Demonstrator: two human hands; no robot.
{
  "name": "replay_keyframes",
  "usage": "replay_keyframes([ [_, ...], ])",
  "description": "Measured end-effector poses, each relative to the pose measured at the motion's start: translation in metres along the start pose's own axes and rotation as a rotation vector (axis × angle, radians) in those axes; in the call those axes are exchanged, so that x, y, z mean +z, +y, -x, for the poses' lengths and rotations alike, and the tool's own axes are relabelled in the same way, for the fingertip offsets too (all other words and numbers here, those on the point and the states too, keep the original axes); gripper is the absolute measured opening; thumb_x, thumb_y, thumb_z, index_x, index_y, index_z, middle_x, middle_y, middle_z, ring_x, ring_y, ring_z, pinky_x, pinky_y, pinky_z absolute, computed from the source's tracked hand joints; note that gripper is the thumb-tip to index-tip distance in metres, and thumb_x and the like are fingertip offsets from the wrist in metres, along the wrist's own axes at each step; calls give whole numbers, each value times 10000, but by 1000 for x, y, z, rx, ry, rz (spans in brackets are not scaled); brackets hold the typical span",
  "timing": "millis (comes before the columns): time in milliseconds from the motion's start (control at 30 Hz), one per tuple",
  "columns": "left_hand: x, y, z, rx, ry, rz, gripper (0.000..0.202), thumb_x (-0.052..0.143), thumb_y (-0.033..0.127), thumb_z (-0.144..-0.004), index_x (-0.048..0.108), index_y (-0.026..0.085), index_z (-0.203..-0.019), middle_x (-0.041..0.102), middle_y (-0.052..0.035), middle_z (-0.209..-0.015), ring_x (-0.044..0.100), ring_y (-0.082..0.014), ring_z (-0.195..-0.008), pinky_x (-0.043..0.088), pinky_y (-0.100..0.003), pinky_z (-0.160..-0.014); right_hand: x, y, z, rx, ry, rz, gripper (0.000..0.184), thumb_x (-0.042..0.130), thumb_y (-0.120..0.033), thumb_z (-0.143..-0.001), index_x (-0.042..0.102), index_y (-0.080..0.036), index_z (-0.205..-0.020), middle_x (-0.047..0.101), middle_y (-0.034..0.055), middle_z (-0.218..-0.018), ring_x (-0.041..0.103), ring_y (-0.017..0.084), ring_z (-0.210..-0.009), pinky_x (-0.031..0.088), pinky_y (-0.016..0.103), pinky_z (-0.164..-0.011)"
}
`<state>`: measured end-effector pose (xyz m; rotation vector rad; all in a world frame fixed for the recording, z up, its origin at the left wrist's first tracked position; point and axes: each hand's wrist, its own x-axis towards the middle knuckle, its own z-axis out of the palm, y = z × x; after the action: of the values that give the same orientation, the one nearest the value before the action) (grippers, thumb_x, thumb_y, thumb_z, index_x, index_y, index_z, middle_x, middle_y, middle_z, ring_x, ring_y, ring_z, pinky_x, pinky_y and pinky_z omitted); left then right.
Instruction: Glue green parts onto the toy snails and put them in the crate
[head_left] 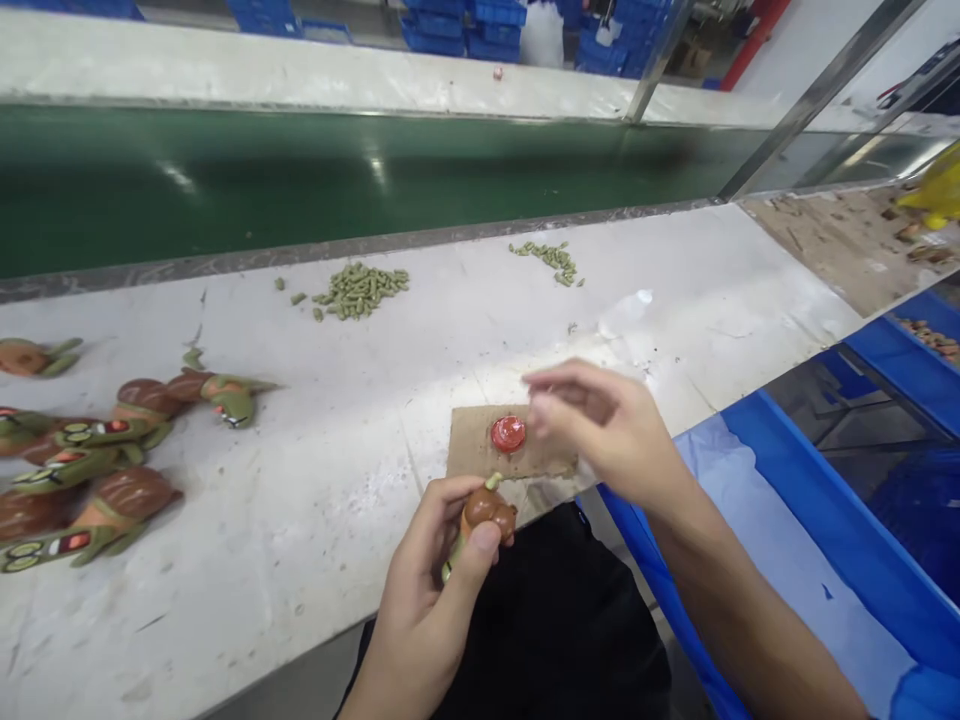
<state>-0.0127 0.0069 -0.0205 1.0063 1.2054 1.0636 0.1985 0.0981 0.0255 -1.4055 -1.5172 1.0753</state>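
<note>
My left hand [439,590] is closed around a small brown and green toy figure [491,512]. A pale green peg-like piece [493,481] sticks up from the figure's top. Above and to the right, my right hand [611,430] hovers beside a glossy red round blob or dish [508,434], its thumb and fingers apart and slightly blurred. I see nothing between those fingers. The red thing sits on a piece of brown cardboard [469,445] at the table's near edge.
More brown and green figures [139,495] lie on the white table [315,520] at left. Small green pieces form one pile [360,290] and a smaller scatter [551,260]. Beyond runs a green conveyor belt [300,180]. Blue bins [810,520] stand at right.
</note>
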Motion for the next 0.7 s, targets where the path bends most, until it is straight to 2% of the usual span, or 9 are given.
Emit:
replay_keyframes([
  [67, 1, 0, 0, -17, 16, 16, 381, 758, 650, -1116, 762, 274, -1181, 781, -13, -914, 681, -202, -810, 590, -317, -811, -7, 7, -38, -14, 212, 241, 259, 672, -261, -1156, 836, -212, -1351, 839, 124, -1286, 840, 246, -961, 721, 456, -960],
  [100, 2, 1, 0, -14, 12, 21, 392, 757, 658, -1113, 757, 271, -1174, 775, -13, -905, 670, -203, -804, 581, -321, -801, -9, 11, -58, -11, 274, 312, 321, 609, -168, -1152, 819, -197, -1393, 801, 155, -1406, 837, 261, -1023, 699, 493, -1044],
  [200, 2, 2, -1, 5, -4, 6, 398, 767, 666, -1103, 754, 270, -1142, 755, -8, -898, 654, -203, -800, 563, -326, -804, -11, 21, -113, 23, 335, 435, 481, 516, 25, -1075, 787, -122, -1444, 678, 240, -1607, 775, 341, -1327, 560, 559, -1279],
  [267, 2, 3, -1, 13, -7, -20, 398, 767, 668, -1101, 758, 270, -1122, 743, -5, -907, 650, -202, -804, 552, -326, -809, -10, 26, -140, 62, 347, 505, 477, 511, 45, -1071, 776, -91, -1444, 647, 267, -1631, 732, 372, -1408, 532, 580, -1303],
  [333, 2, 3, -1, 20, -1, -42, 405, 769, 672, -1096, 760, 268, -1112, 738, -6, -919, 649, -205, -809, 547, -330, -814, -8, 30, -159, 113, 361, 561, 381, 585, -26, -1115, 764, -114, -1439, 652, 239, -1626, 745, 361, -1366, 581, 596, -1242],
  [400, 3, 2, -1, 22, 13, -51, 427, 778, 692, -1080, 757, 267, -1114, 738, -8, -922, 648, -210, -807, 547, -335, -817, -7, 33, -172, 162, 376, 601, 289, 716, -185, -1143, 754, -157, -1428, 690, 177, -1576, 761, 327, -1299, 638, 579, -1156],
  [500, 4, 3, -1, 9, 33, -52, 492, 794, 757, -1038, 759, 270, -1108, 743, -13, -916, 643, -216, -800, 548, -337, -802, -7, 37, -183, 193, 388, 630, 339, 807, -384, -1133, 752, -192, -1407, 745, 119, -1469, 767, 295, -1245, 675, 527, -1073],
  [633, 6, 3, -1, 8, 31, -32, 508, 831, 766, -1006, 782, 266, -1085, 752, -22, -910, 635, -209, -790, 549, -342, -801, -8, 36, -183, 137, 361, 624, 298, 809, -405, -1131, 773, -188, -1332, 773, 104, -1392, 771, 282, -1217, 667, 517, -1072],
  [700, 5, 2, -2, -15, 41, 12, 505, 836, 758, -1008, 783, 263, -1092, 743, -21, -904, 637, -201, -785, 544, -335, -777, -9, 30, -171, 79, 327, 598, 160, 810, -295, -1109, 790, -171, -1210, 802, 100, -1285, 772, 281, -1182, 647, 507, -1078],
])
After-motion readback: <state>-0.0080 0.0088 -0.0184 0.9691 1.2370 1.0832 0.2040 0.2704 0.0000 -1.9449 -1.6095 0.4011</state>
